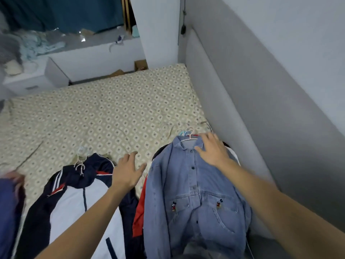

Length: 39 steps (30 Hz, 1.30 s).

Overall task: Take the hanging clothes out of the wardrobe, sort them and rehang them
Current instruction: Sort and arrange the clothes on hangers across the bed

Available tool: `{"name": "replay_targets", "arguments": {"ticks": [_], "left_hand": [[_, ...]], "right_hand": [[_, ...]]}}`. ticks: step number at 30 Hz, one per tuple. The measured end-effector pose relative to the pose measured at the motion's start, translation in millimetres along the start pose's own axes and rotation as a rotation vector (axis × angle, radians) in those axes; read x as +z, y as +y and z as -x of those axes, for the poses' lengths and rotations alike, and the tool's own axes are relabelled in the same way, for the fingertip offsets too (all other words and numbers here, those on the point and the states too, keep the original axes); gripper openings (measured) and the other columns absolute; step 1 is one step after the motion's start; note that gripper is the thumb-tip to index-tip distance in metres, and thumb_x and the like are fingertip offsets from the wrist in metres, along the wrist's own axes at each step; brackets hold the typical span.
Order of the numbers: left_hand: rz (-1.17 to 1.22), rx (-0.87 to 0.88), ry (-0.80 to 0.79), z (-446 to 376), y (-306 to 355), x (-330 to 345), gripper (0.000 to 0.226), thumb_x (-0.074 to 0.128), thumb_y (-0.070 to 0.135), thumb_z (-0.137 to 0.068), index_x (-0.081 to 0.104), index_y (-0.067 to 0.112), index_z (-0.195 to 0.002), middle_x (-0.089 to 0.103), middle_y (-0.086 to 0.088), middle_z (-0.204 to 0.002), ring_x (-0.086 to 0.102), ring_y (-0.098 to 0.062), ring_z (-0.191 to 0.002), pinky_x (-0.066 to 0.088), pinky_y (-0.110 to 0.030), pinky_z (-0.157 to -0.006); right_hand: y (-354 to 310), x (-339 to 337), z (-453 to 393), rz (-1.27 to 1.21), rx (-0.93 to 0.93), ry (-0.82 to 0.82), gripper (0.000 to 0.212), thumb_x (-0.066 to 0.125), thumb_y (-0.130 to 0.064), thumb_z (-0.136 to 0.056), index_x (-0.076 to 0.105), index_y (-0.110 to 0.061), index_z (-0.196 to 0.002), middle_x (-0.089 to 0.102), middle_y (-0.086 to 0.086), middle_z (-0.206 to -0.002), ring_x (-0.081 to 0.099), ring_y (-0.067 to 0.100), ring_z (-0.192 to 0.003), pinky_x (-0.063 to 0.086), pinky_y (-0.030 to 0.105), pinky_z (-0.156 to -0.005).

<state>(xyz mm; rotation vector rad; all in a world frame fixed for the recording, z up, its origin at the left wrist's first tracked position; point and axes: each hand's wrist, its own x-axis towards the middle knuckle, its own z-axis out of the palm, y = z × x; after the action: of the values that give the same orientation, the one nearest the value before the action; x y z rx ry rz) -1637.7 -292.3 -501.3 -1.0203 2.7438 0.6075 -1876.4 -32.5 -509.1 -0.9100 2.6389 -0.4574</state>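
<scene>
Patterned bed [112,109], denim shirt [196,193] under right hand [212,148], left hand [127,171] beside.

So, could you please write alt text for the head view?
Two open hands, left hand and right hand, reach over a denim shirt and a navy-and-white jacket, both on hangers, lying on a patterned bed.

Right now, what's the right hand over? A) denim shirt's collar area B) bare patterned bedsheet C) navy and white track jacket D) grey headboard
A: the right hand is spread open over the collar of the denim shirt, just below its white hanger; the navy and white track jacket lies apart, to the left.
</scene>
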Motion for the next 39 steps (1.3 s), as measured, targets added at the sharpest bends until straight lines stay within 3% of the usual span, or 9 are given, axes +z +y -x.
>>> {"name": "replay_targets", "arguments": {"ticks": [4, 10, 18, 22, 28, 34, 39], "left_hand": [[-0.038, -0.117, 0.02, 34.5, -43.8, -9.7, 0.063, 0.053, 0.059, -0.1, 0.042, 0.025, -0.152, 0.051, -0.004, -0.144, 0.043, -0.031, -0.135, 0.042, -0.052, -0.1], [-0.039, -0.312, 0.065, 98.6, -129.8, -33.0, 0.064, 0.047, 0.063, -0.1, 0.039, 0.028, -0.154, 0.048, 0.0, -0.15, 0.041, -0.027, -0.138, 0.04, -0.05, -0.103], [-0.002, -0.494, 0.092, 137.9, -277.9, -51.4, 0.066, 0.047, 0.064, -0.1, 0.039, 0.027, -0.154, 0.046, -0.003, -0.151, 0.042, -0.029, -0.138, 0.04, -0.051, -0.105], [-0.007, -0.486, 0.034, 119.0, -367.3, -53.5, 0.068, 0.044, 0.067, -0.1, 0.038, 0.026, -0.154, 0.047, -0.004, -0.15, 0.044, -0.029, -0.136, 0.04, -0.051, -0.105], [-0.008, -0.38, -0.034, 46.4, -496.3, -56.1, 0.069, 0.044, 0.066, -0.1, 0.038, 0.023, -0.153, 0.05, -0.004, -0.142, 0.045, -0.03, -0.131, 0.042, -0.049, -0.102], [0.013, -0.333, -0.159, -28.2, -584.8, -20.9, 0.069, 0.045, 0.065, -0.1, 0.035, 0.024, -0.155, 0.046, -0.004, -0.149, 0.042, -0.029, -0.138, 0.041, -0.051, -0.107], [0.051, -0.312, -0.276, -85.5, -632.3, 27.3, 0.077, 0.044, 0.069, -0.099, 0.03, 0.024, -0.159, 0.04, -0.004, -0.156, 0.038, -0.029, -0.144, 0.041, -0.052, -0.111]], "right_hand": [[-49.2, 27.2, -9.3, -0.022, -0.139, -0.123, 0.064, 0.053, -0.05, -0.103, 0.038, -0.018, -0.157, 0.042, 0.006, -0.153, 0.033, 0.03, -0.145, 0.041, 0.048, -0.11], [-151.9, 76.7, -10.4, -0.032, -0.345, -0.255, 0.067, 0.049, -0.055, -0.104, 0.031, -0.021, -0.16, 0.039, 0.002, -0.154, 0.034, 0.027, -0.145, 0.041, 0.048, -0.111], [-295.2, 165.0, -6.9, -0.01, -0.438, -0.349, 0.068, 0.05, -0.056, -0.102, 0.031, -0.022, -0.159, 0.042, 0.003, -0.152, 0.038, 0.029, -0.14, 0.04, 0.048, -0.11], [-355.3, 218.8, -14.8, -0.006, -0.378, -0.376, 0.07, 0.052, -0.056, -0.102, 0.033, -0.02, -0.159, 0.043, 0.004, -0.154, 0.038, 0.03, -0.142, 0.04, 0.049, -0.11], [-417.1, 313.3, -60.9, -0.063, -0.166, -0.428, 0.065, 0.061, -0.048, -0.1, 0.042, -0.016, -0.153, 0.052, 0.008, -0.142, 0.047, 0.033, -0.133, 0.042, 0.045, -0.107], [-435.4, 412.5, -114.6, -0.05, -0.047, -0.478, 0.067, 0.063, -0.049, -0.098, 0.042, -0.016, -0.153, 0.051, 0.01, -0.147, 0.045, 0.034, -0.136, 0.042, 0.048, -0.109], [-429.1, 473.3, -137.0, 0.044, -0.023, -0.54, 0.066, 0.065, -0.053, -0.095, 0.043, -0.021, -0.149, 0.052, 0.008, -0.139, 0.045, 0.034, -0.13, 0.047, 0.051, -0.1]]}}
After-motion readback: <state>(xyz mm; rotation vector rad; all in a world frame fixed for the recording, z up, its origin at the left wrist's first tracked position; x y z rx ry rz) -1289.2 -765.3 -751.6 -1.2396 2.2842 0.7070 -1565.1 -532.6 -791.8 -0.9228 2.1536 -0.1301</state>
